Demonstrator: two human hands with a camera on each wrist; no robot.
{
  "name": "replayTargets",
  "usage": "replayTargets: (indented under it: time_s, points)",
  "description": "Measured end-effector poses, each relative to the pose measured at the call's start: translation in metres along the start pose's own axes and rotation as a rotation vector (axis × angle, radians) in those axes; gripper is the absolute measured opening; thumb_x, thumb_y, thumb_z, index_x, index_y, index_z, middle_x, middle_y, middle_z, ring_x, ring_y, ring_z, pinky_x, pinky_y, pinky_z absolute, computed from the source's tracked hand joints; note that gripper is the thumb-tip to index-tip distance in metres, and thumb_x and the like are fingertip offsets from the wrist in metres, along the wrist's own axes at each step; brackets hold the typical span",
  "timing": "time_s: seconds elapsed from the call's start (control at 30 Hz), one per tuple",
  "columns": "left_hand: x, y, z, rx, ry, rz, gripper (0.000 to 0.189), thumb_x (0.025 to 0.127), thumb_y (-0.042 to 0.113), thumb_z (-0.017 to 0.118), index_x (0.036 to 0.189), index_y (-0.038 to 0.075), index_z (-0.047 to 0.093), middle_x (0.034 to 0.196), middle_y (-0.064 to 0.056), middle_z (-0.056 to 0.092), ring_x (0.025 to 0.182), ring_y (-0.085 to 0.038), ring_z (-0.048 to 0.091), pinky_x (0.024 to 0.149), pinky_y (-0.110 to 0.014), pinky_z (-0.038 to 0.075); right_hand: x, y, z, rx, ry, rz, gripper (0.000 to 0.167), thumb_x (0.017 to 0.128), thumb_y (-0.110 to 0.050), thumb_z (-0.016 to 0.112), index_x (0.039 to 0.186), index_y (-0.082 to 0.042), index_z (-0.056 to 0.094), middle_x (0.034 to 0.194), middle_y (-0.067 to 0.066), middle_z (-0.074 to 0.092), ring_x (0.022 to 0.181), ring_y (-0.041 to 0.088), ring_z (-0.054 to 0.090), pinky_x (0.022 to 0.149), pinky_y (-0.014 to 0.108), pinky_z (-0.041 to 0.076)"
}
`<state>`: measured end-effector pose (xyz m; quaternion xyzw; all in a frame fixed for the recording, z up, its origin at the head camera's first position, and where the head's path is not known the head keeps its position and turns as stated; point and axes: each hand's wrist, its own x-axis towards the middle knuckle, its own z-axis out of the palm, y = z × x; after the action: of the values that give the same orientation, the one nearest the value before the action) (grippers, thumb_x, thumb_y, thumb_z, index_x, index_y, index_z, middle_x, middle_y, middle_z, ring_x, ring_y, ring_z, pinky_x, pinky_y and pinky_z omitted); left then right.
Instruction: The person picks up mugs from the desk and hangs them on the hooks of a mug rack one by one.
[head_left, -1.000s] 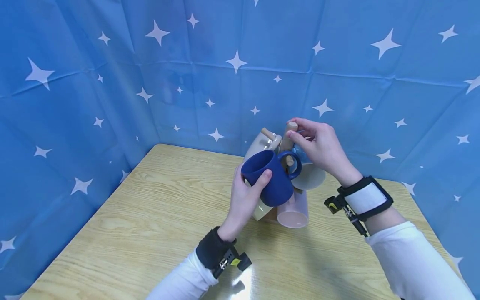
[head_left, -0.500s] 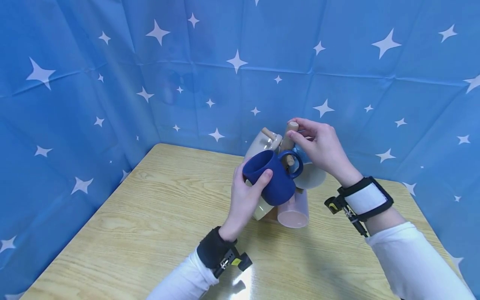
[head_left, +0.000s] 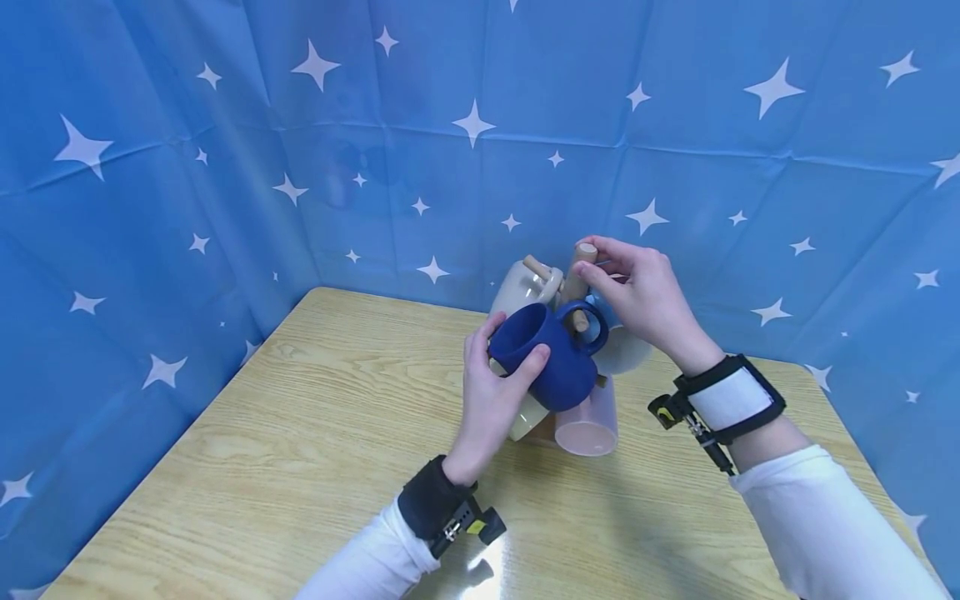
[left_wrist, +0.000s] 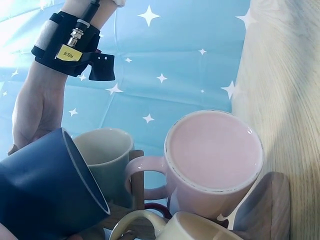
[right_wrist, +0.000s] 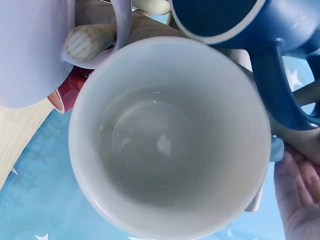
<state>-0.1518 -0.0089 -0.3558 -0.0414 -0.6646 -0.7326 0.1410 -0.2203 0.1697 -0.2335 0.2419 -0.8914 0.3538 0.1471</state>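
Observation:
My left hand (head_left: 491, 392) grips the body of a dark blue mug (head_left: 561, 371), thumb along its near side. The mug tilts with its mouth up and left. A wooden peg (head_left: 581, 321) shows within its handle loop, at a mug tree. My right hand (head_left: 652, 296) pinches the top of the tree's post (head_left: 576, 283). On the tree hang a white mug (head_left: 517, 287) behind, a light blue mug (head_left: 625, 350) under my right hand, a pink mug (head_left: 587, 425) low in front and a pale yellow mug (head_left: 527, 417), partly hidden.
A red mug (right_wrist: 72, 90) is partly visible low behind the others in the right wrist view. The wooden table (head_left: 300, 433) extends left and in front. A blue star-patterned curtain (head_left: 420, 167) stands close behind the mug tree.
My left hand and the dark blue mug have shifted slightly to the right, and the left fingers now show above the rim. My right hand stays at the post.

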Motion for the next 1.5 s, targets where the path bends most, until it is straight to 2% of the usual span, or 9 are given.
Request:
replayTargets:
  time_s: [0.7, 1.0, 1.3, 1.5]
  points:
    - [-0.0042, 0.0008, -0.0004, -0.006, -0.047, 0.001, 0.084, 0.090, 0.050, 0.076, 0.159, 0.021, 0.037, 0.155, -0.011, 0.036, 0.140, -0.033, 0.051, 0.116, -0.056, 0.050, -0.0014, -0.0015, 0.0032, -0.020, 0.020, -0.011, 0.035, 0.106, -0.020, 0.063, 0.136, -0.002, 0.067, 0.115, 0.023, 0.078, 0.106, 0.041, 0.078, 0.091, 0.057, 0.062]
    - [-0.0058, -0.0004, -0.0009, -0.010, -0.049, 0.020, 0.087, 0.090, 0.055, 0.076, 0.159, 0.021, 0.037, 0.155, -0.011, 0.036, 0.139, -0.032, 0.052, 0.114, -0.056, 0.052, -0.0031, -0.0033, 0.0045, -0.021, 0.028, -0.004, 0.033, 0.106, -0.019, 0.063, 0.135, -0.003, 0.068, 0.114, 0.023, 0.079, 0.104, 0.040, 0.078, 0.090, 0.056, 0.062]
    - [-0.0062, -0.0006, -0.0017, 0.008, -0.040, 0.026, 0.092, 0.087, 0.063, 0.076, 0.159, 0.022, 0.037, 0.154, -0.010, 0.036, 0.138, -0.028, 0.047, 0.111, -0.054, 0.054, -0.0030, -0.0043, 0.0062, -0.021, 0.036, -0.020, 0.033, 0.106, -0.017, 0.064, 0.134, -0.001, 0.068, 0.115, 0.024, 0.078, 0.103, 0.041, 0.078, 0.092, 0.056, 0.062]
    - [-0.0068, -0.0009, -0.0024, 0.010, -0.046, 0.028, 0.092, 0.087, 0.062, 0.076, 0.159, 0.021, 0.036, 0.154, -0.010, 0.036, 0.138, -0.029, 0.048, 0.111, -0.055, 0.054, -0.0042, -0.0045, 0.0069, -0.022, 0.036, -0.019, 0.033, 0.106, -0.017, 0.063, 0.134, -0.001, 0.067, 0.115, 0.024, 0.078, 0.103, 0.040, 0.078, 0.092, 0.056, 0.062]
